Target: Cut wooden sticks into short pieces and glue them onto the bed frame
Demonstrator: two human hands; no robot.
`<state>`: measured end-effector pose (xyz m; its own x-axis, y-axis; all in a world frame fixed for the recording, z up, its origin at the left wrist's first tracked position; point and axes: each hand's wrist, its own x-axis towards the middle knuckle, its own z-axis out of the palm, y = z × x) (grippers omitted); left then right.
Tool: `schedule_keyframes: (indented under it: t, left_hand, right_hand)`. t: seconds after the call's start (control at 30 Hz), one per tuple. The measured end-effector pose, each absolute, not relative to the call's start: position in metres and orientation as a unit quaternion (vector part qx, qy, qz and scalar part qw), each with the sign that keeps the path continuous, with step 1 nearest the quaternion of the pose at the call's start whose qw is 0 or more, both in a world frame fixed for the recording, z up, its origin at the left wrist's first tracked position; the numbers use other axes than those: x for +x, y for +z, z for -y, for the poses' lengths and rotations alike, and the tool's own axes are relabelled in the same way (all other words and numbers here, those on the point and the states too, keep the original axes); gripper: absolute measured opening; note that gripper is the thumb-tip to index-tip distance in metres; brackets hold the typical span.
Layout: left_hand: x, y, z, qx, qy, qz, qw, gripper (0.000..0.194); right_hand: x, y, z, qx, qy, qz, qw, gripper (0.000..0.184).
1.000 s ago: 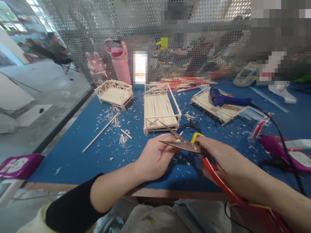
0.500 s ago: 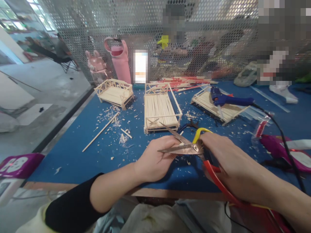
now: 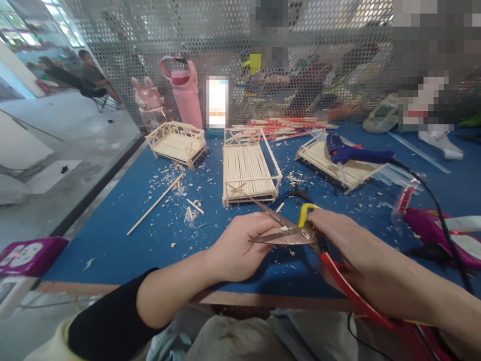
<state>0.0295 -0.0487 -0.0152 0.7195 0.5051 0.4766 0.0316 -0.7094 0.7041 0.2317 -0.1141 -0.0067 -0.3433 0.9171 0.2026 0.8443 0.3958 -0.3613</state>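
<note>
Wood pc. (image 3: 284, 228) btwn blades (image 3: 278, 237), part-hidden

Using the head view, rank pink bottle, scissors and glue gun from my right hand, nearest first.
1. Scissors: in the right hand, blades pointing left.
2. Glue gun: ahead, lying on the stick frame.
3. Pink bottle: far left, at the back.

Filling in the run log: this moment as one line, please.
left hand: pinching pale stick piece; right hand: gripping scissors; blades: open; glue gun: on rightmost stick frame
</note>
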Motion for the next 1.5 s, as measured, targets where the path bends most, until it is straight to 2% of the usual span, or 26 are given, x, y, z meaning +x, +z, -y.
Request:
schedule_keyframes:
  t: [0.3,0.73,0.87,1.2,1.33,1.5]
  left_hand:
    - [0.03,-0.015,0.05,0.868,0.327,-0.152,0.342,0.027]
    - [0.031,-0.018,0.051,0.85,0.339,-0.158,0.37,0.022]
    - [0.031,-0.018,0.052,0.854,0.339,-0.166,0.359,0.024]
    - [0.031,-0.016,0.051,0.862,0.329,-0.161,0.351,0.027]
    - [0.032,-0.015,0.052,0.864,0.326,-0.155,0.351,0.027]
    - [0.031,-0.013,0.054,0.859,0.342,-0.148,0.352,0.025]
  right_hand:
    - [0.236,-0.004,0.117,-0.498,0.112,0.833,0.213,0.016]
    - [0.236,0.002,0.118,-0.515,0.016,0.838,0.179,0.014]
    - [0.235,0.007,0.117,-0.494,0.033,0.848,0.192,0.018]
    - [0.235,0.011,0.117,-0.504,0.059,0.842,0.184,0.015]
    - [0.236,0.005,0.117,-0.525,0.065,0.834,0.156,0.012]
    - [0.236,-0.009,0.119,-0.533,0.069,0.825,0.174,0.012]
